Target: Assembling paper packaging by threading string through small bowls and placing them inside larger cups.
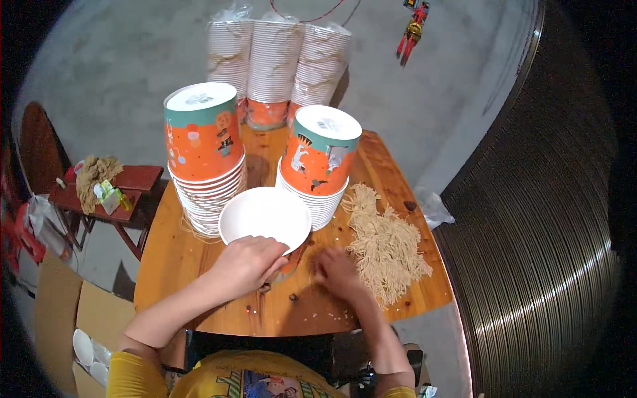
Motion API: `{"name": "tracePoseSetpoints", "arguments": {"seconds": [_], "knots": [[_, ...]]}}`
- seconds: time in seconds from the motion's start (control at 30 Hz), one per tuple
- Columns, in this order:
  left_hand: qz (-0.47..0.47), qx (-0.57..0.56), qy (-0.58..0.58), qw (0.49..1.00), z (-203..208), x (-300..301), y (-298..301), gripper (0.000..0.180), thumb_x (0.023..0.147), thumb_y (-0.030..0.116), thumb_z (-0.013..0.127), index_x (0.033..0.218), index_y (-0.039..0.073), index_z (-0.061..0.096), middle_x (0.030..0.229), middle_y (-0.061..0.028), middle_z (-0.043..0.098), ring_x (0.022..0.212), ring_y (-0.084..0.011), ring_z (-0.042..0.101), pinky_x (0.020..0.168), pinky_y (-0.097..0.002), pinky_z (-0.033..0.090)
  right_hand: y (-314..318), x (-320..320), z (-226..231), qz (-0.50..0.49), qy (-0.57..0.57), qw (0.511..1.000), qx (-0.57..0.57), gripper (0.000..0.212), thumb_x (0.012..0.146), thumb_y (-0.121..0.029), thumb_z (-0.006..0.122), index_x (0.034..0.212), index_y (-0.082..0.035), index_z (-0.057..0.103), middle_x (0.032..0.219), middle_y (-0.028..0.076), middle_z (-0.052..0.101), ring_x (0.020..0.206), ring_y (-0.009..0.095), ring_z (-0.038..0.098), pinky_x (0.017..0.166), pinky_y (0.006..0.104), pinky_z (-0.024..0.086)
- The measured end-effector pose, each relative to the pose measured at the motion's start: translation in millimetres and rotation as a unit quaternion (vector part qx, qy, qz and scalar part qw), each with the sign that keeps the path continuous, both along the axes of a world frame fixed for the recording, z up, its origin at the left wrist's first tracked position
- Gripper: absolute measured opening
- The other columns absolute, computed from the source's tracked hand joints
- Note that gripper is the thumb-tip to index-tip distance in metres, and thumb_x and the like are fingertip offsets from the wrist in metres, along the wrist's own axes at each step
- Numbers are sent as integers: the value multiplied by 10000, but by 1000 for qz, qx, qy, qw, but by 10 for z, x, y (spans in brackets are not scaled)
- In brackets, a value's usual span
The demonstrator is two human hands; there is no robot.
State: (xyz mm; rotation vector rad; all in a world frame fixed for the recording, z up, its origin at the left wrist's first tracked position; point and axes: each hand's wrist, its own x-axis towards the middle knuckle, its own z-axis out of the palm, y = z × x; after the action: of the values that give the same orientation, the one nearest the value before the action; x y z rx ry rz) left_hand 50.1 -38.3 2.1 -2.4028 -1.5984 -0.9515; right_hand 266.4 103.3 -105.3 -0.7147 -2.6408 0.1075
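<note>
My left hand is closed on the near rim of a white-lined paper bucket, whose round mouth tilts up toward me. Its thumb points down along the outside, where a bit of orange print shows. Over the bare wood to the right is my right hand, blurred, close to a heap of tan strings; its fingers are too smeared to read. Behind the bucket rise two stacks of upside-down paper buckets, a taller left stack and a right stack, both orange and green.
All this stands on a wooden table with small white and dark bits scattered near me. Several plastic-wrapped bucket stacks line the far edge. A red bench carries more string at left, above an open carton. A ribbed metal shutter borders the right.
</note>
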Motion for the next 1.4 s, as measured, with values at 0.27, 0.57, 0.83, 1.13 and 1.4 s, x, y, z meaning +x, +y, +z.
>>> {"name": "tracePoseSetpoints", "arguments": {"seconds": [0.27,0.57,0.83,1.13,1.4], "knots": [[-27,-31,-15,999,50,87,-26,373,811,258,671,1097,46,562,970,-123,579,908,-305,566,788,-395,449,-632,-10,507,-27,256,933,-250,167,780,-94,634,900,-41,531,874,150,579,801,321,567,710,395,469],[-101,-206,-241,943,55,298,-373,219,906,163,571,1088,42,572,831,-113,596,821,-283,590,712,-370,468,-1031,22,908,-31,253,930,-264,136,811,-150,640,881,-79,547,790,103,582,700,274,588,630,378,482],[-64,-192,-165,965,-13,196,-403,143,899,158,576,956,27,584,876,-125,586,845,-324,569,704,-381,477,-928,114,696,-1,230,942,-245,61,850,-80,604,895,-70,564,768,-9,540,626,53,486,549,217,406],[-108,-279,-355,886,-57,421,-298,170,922,132,557,1055,30,525,882,-39,576,807,-115,543,686,-258,458,-1003,66,712,53,314,865,-388,99,894,-108,579,958,-34,571,943,99,607,897,219,591,798,338,468],[-49,-298,-250,920,19,303,-389,144,901,143,577,935,4,563,847,-136,609,791,-266,616,673,-343,485,-1017,148,677,25,320,853,-411,158,900,-150,594,1012,-39,581,892,87,611,809,201,600,737,320,479]]}}
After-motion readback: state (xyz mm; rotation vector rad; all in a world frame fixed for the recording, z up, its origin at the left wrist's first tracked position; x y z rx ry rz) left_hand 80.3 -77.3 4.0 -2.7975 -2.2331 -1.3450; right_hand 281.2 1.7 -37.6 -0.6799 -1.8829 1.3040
